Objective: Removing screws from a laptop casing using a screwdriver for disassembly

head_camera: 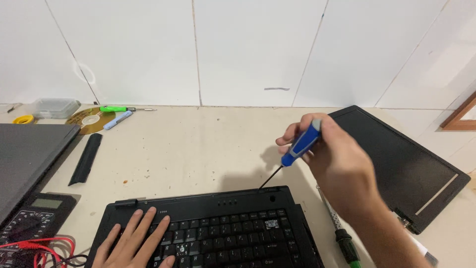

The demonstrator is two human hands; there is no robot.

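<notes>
**Laptop base on counter, screwdriver tip at its back edge**

Laptop base [208, 231] sits at the near edge of the counter [198, 144], keyboard up, no screen attached. Your left hand [131, 243] lies flat on the left side of the keyboard, fingers [144, 223] spread and holding nothing. Your right hand [332, 156] has its fingers closed around the blue handle of a screwdriver [297, 146]; the shaft slants down and left, tip touching the back edge of the base, right of centre.

Around it:
- Detached screen panel [406, 164] lies face down on the counter to your right, well apart from the base.
- Green-handled screwdriver [342, 233] lies just beside the base's right edge, partly under your right forearm.
- Multimeter [32, 213] with red leads [39, 245] sits at the left, near the base.
- Second closed laptop [25, 154] further left, a black strip [87, 159] beside it.
- By the wall: a disc [91, 120], yellow tape roll [23, 119], clear plastic box [54, 106], another green screwdriver [121, 108].
</notes>
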